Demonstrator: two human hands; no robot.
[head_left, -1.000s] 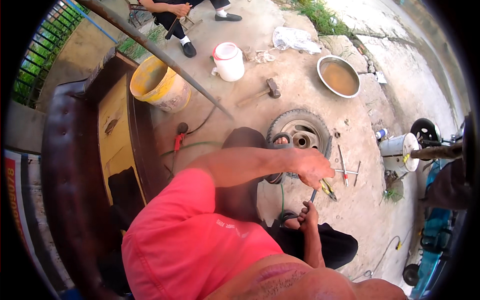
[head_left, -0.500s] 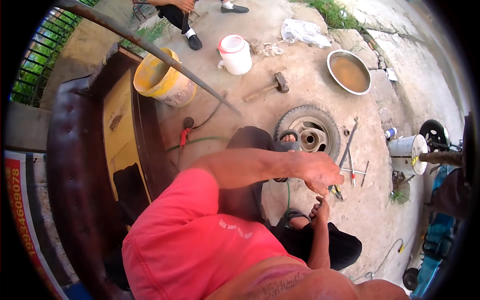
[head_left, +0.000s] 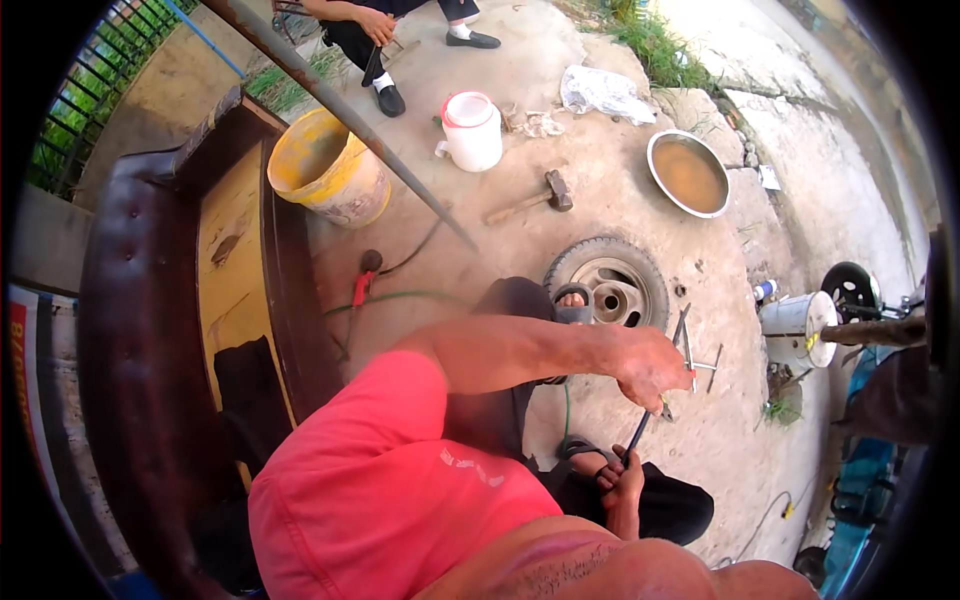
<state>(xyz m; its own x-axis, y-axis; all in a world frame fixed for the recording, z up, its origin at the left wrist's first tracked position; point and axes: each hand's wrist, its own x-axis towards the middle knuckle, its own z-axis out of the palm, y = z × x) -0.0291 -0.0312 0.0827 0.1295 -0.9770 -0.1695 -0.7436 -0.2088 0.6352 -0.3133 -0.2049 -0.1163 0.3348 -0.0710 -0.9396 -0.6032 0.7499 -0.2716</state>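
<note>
Left hand (head_left: 652,368) is fisted on the top of a dark rod (head_left: 637,433), right hand (head_left: 622,482) pinching its lower end just above the ground beside the wheel (head_left: 610,285). Slip risk: the rod could kick into the right fingers. Loose tools (head_left: 690,350) crowd the right; open concrete is toward the hammer (head_left: 530,198).
</note>
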